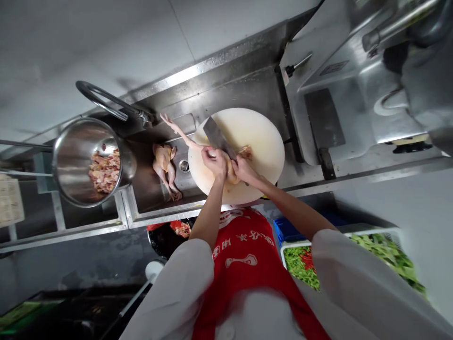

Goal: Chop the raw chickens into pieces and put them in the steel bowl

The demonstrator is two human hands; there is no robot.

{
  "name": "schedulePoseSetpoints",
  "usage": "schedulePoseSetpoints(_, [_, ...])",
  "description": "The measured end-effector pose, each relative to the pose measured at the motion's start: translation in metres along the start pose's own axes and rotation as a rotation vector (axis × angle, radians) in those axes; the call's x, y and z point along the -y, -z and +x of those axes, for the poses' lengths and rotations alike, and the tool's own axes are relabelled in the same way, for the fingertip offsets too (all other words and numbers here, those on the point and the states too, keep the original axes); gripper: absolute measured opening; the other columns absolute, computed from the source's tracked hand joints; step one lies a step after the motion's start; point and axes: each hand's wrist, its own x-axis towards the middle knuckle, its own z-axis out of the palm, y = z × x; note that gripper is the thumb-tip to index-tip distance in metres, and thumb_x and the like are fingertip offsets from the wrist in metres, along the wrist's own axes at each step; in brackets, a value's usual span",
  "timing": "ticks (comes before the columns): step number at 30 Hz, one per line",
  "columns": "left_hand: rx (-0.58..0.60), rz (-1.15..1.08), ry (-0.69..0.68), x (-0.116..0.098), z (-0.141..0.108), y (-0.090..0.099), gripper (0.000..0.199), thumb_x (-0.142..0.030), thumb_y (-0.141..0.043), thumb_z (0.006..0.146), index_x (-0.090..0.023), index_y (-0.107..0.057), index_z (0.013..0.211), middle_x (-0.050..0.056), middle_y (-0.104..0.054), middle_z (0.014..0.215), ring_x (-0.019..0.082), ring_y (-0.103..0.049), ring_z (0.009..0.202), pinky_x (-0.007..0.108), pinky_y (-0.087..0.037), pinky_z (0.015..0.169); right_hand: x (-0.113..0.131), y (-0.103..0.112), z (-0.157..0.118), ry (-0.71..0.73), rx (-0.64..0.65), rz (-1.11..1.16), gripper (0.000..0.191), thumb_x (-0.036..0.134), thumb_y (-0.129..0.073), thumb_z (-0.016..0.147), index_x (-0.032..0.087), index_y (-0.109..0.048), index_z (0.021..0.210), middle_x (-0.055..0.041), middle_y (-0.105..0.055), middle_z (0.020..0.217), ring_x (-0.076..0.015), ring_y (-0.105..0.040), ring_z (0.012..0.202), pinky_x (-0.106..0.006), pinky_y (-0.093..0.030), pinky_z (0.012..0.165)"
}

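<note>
The pale yellow raw poultry [231, 176] lies near the centre of the frame, on the round white cutting board [264, 141] set over the stainless-steel surface [244, 92]. A long, thin leg with a clawed foot [179, 130] points from it toward the upper left, past the board's edge.

The left hand [214, 163] is clenched on the poultry near the inner end of that leg. The right hand [244, 169] is wrapped around the handle of the broad, grey metal cleaver [217, 136], whose blade slants to the upper left, just beside the left hand's knuckles.

The poultry should be fairly light, soft and slippery in its skin, with stiffer bone inside; the leg probably makes the surest hold, with fingers kept off the blade's line. Its body sits between and just below the two grips, while the foot lies well apart, beyond the left one.
</note>
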Motion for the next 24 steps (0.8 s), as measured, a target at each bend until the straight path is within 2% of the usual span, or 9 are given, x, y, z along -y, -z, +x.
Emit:
schedulePoseSetpoints(2, [-0.012,-0.004,-0.027,-0.005,-0.003,0.007,0.015,-0.020,-0.047,0.086,-0.017,-0.048,0.101,0.003,-0.053,0.094,0.015,-0.056,0.092,0.028,-0.049,0.088,0.010,-0.003,0.012,-0.019,-0.033,-0.101,0.032,0.035,-0.035,0.102,0.012,-0.056,0.108,-0.0144,-0.069,0.090,-0.0251,-0.065,0.084,-0.037,-0.049,0.081])
schedulePoseSetpoints(4, [-0.026,0.010,-0.050,-0.010,-0.008,0.021,0.011,-0.022,-0.046,0.087,-0.018,-0.046,0.098,0.003,-0.052,0.092,0.014,-0.056,0.092,0.028,-0.048,0.090,0.012,0.000,0.011,-0.014,-0.043,-0.148,0.033,0.035,-0.035,0.102,0.011,-0.057,0.108,-0.0163,-0.069,0.094,-0.0267,-0.065,0.087,-0.038,-0.049,0.083])
schedulePoseSetpoints(9, [-0.167,0.036,-0.013,-0.003,-0.033,0.071,0.006,-0.024,-0.044,0.086,-0.021,-0.041,0.090,0.000,-0.048,0.088,0.014,-0.054,0.088,0.029,-0.047,0.090,0.006,0.010,-0.020,0.045,-0.102,-0.165,0.033,0.034,-0.037,0.102,0.011,-0.057,0.114,-0.0173,-0.069,0.103,-0.0260,-0.065,0.091,-0.035,-0.048,0.083])
schedulePoseSetpoints(12, [-0.180,-0.085,0.043,0.004,-0.039,0.090,0.009,-0.023,-0.048,0.082,-0.021,-0.040,0.082,-0.002,-0.045,0.080,0.012,-0.052,0.080,0.027,-0.046,0.084,0.011,0.016,-0.038,0.051,-0.107,-0.212,0.036,0.038,-0.033,0.103,0.013,-0.058,0.114,-0.0140,-0.071,0.101,-0.0236,-0.066,0.087,-0.031,-0.047,0.078])
schedulePoseSetpoints(15, [-0.079,-0.293,0.013,-0.006,-0.029,0.090,0.015,-0.022,-0.055,0.076,-0.020,-0.041,0.074,-0.004,-0.043,0.073,0.012,-0.049,0.074,0.024,-0.044,0.077,0.022,0.024,-0.051,0.020,-0.087,-0.302,0.040,0.041,-0.029,0.104,0.016,-0.059,0.111,-0.0110,-0.072,0.094,-0.0219,-0.067,0.082,-0.029,-0.045,0.073])
schedulePoseSetpoints(18, [0.177,-0.463,-0.049,-0.028,-0.013,0.085,0.020,-0.023,-0.062,0.072,-0.019,-0.043,0.068,-0.003,-0.045,0.070,0.011,-0.048,0.070,0.022,-0.042,0.069,0.034,0.033,-0.060,0.007,-0.088,-0.386,0.042,0.041,-0.026,0.105,0.016,-0.059,0.113,-0.0119,-0.073,0.095,-0.0225,-0.068,0.081,-0.030,-0.044,0.071])
schedulePoseSetpoints(20, [0.294,-0.501,-0.037,-0.040,-0.008,0.086,0.023,-0.025,-0.065,0.072,-0.019,-0.043,0.068,-0.004,-0.045,0.069,0.010,-0.046,0.065,0.021,-0.039,0.063,0.039,0.037,-0.067,-0.003,-0.081,-0.424,0.043,0.040,-0.024,0.105,0.015,-0.058,0.116,-0.0130,-0.073,0.097,-0.0233,-0.069,0.083,-0.030,-0.043,0.071])
schedulePoseSetpoints(22, [0.306,-0.483,0.002,-0.043,-0.008,0.094,0.027,-0.025,-0.068,0.072,-0.020,-0.041,0.069,-0.005,-0.043,0.067,0.009,-0.041,0.059,0.020,-0.036,0.058,0.042,0.040,-0.075,-0.015,-0.069,-0.454,0.044,0.039,-0.024,0.105,0.015,-0.056,0.120,-0.0134,-0.074,0.097,-0.0241,-0.069,0.083,-0.031,-0.043,0.071])
schedulePoseSetpoints(24, [0.254,-0.451,0.036,-0.036,-0.012,0.107,0.030,-0.023,-0.070,0.070,-0.021,-0.040,0.072,-0.006,-0.042,0.067,0.008,-0.039,0.058,0.020,-0.035,0.057,0.042,0.042,-0.085,-0.016,-0.055,-0.486,0.044,0.040,-0.024,0.105,0.015,-0.054,0.125,-0.0132,-0.074,0.095,-0.0247,-0.070,0.082,-0.031,-0.043,0.071])
